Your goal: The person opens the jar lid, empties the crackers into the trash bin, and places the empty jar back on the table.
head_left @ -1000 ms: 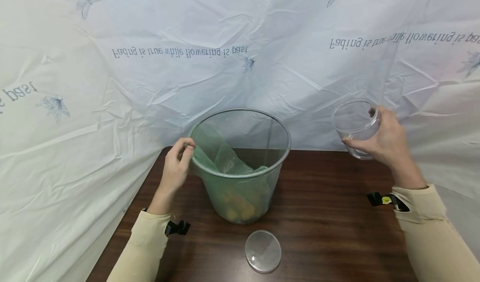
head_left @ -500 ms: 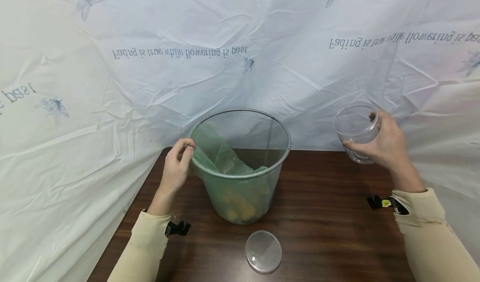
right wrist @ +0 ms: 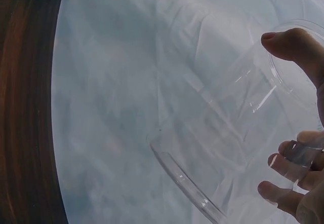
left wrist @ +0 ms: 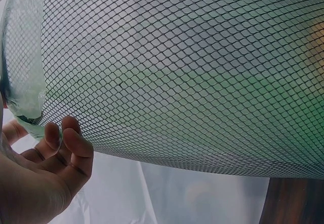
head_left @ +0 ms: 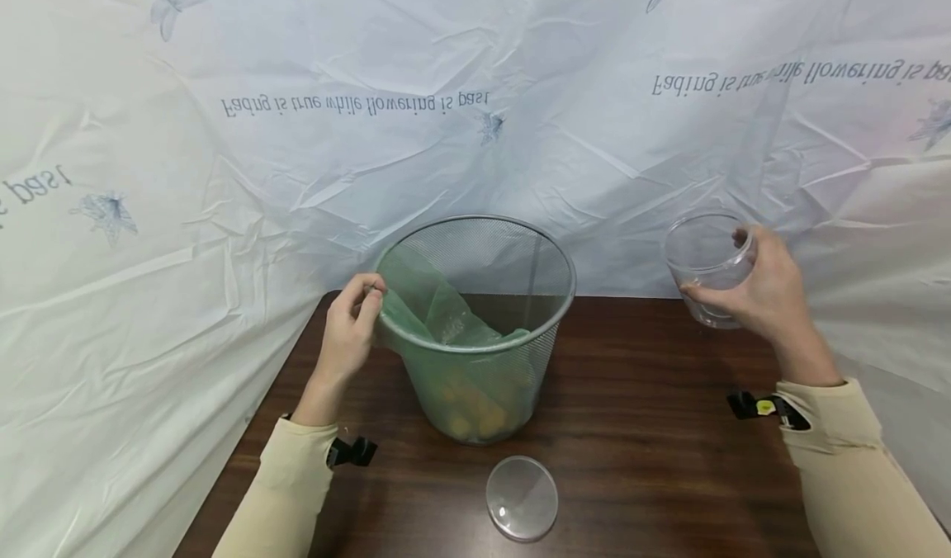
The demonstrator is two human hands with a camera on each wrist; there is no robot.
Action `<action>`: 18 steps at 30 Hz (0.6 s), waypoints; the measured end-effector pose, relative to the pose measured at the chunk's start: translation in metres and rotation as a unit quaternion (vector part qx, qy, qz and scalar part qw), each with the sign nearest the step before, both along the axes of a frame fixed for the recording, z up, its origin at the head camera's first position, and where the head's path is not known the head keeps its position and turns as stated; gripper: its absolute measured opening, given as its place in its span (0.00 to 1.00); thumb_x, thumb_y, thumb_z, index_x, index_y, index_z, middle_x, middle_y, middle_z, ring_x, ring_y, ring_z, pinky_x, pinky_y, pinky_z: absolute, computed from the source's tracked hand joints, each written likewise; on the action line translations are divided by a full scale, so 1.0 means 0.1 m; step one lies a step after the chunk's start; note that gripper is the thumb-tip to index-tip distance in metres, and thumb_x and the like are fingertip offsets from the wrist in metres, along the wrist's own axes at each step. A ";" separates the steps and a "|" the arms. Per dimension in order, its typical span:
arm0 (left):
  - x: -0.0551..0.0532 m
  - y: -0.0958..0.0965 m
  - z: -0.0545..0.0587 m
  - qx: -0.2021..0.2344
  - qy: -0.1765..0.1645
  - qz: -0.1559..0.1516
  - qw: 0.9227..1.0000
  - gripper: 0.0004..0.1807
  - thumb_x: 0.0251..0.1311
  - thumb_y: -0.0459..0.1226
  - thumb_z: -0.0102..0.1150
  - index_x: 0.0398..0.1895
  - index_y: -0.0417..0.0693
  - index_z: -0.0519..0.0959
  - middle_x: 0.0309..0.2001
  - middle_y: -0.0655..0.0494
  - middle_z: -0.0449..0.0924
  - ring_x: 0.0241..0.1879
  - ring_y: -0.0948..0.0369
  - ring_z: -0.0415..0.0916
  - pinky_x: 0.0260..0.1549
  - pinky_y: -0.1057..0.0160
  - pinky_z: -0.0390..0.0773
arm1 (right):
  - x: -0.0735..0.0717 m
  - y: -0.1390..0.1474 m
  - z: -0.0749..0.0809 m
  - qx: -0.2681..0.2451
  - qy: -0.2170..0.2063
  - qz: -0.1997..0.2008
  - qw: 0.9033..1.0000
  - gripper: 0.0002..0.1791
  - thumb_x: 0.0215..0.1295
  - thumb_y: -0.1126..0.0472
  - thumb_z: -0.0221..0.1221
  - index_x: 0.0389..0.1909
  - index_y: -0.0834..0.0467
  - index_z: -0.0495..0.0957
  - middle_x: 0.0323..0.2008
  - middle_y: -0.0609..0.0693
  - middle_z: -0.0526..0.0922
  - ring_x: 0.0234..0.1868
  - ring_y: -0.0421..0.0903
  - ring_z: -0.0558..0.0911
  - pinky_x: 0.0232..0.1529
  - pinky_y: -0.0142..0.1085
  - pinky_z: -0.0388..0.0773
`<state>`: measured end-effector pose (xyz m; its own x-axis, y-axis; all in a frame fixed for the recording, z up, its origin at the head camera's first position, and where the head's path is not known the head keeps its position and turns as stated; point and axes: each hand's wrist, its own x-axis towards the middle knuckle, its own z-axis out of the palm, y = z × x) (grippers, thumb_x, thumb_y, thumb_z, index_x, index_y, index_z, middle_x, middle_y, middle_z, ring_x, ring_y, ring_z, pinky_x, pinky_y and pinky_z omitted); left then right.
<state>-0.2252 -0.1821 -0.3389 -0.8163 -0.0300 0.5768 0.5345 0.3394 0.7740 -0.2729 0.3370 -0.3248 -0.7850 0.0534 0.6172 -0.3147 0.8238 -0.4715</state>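
Observation:
My left hand (head_left: 352, 323) pinches the edge of a thin green plastic bag (head_left: 404, 319) at the left rim of a round mesh wastebasket (head_left: 546, 319). The bag lines part of the basket, sagging inside it, and yellow-orange things (head_left: 471, 409) show blurred through the mesh low down. In the left wrist view the curled fingers (left wrist: 78, 155) lie close beside the mesh wall. Off to the right, my right hand (head_left: 768, 286) grips a clear cylindrical jar (head_left: 706, 248) above the table. The right wrist view shows the thumb and fingers around the see-through jar (right wrist: 217, 127).
A clear round lid (head_left: 522, 498) lies flat on the dark wooden table (head_left: 639, 459), in front of the wastebasket. White printed sheeting (head_left: 357, 162) hangs behind the table and along its left side. Each wrist bears a black camera mount.
My right hand has lowered the jar slightly, by a small amount. The left hand, the bag, the wastebasket and the lid look the same.

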 end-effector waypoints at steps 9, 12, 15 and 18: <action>-0.07 -0.06 -0.13 0.007 0.003 0.010 1.000 0.08 0.71 0.33 0.46 0.42 0.41 0.76 0.31 0.58 0.69 0.28 0.64 0.66 0.28 0.66 0.69 | 0.01 -0.01 -0.05 0.006 -0.008 -0.003 1.000 0.52 0.28 0.55 0.80 0.57 0.69 0.65 0.47 0.68 0.71 0.46 0.64 0.69 0.43 0.58 0.65; -0.04 -0.04 -0.09 0.006 -0.001 0.008 1.000 0.08 0.71 0.32 0.46 0.42 0.37 0.76 0.31 0.58 0.69 0.27 0.65 0.65 0.27 0.66 0.68 | 0.02 -0.01 -0.07 0.003 -0.006 -0.004 1.000 0.51 0.28 0.55 0.80 0.56 0.69 0.66 0.46 0.69 0.71 0.45 0.64 0.69 0.41 0.56 0.64; 0.04 0.01 0.04 -0.005 0.001 0.005 1.000 0.09 0.71 0.30 0.45 0.43 0.33 0.75 0.30 0.57 0.68 0.25 0.66 0.64 0.25 0.66 0.68 | 0.03 -0.01 -0.09 -0.001 -0.008 -0.004 1.000 0.51 0.28 0.55 0.80 0.56 0.69 0.66 0.46 0.68 0.71 0.45 0.64 0.69 0.41 0.56 0.64; 0.12 0.06 0.16 -0.011 -0.005 0.004 1.000 0.10 0.69 0.29 0.44 0.43 0.29 0.74 0.31 0.55 0.69 0.26 0.66 0.65 0.25 0.67 0.68 | 0.04 0.00 -0.11 -0.006 -0.008 -0.004 1.000 0.52 0.28 0.56 0.80 0.57 0.69 0.65 0.47 0.69 0.71 0.46 0.65 0.70 0.43 0.57 0.64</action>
<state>-0.2128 -0.1760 -0.3233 -0.8219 -0.0236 0.5691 0.5241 0.3598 0.7719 -0.2691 0.3372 -0.3354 -0.7941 0.0672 0.6041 -0.3002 0.8208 -0.4860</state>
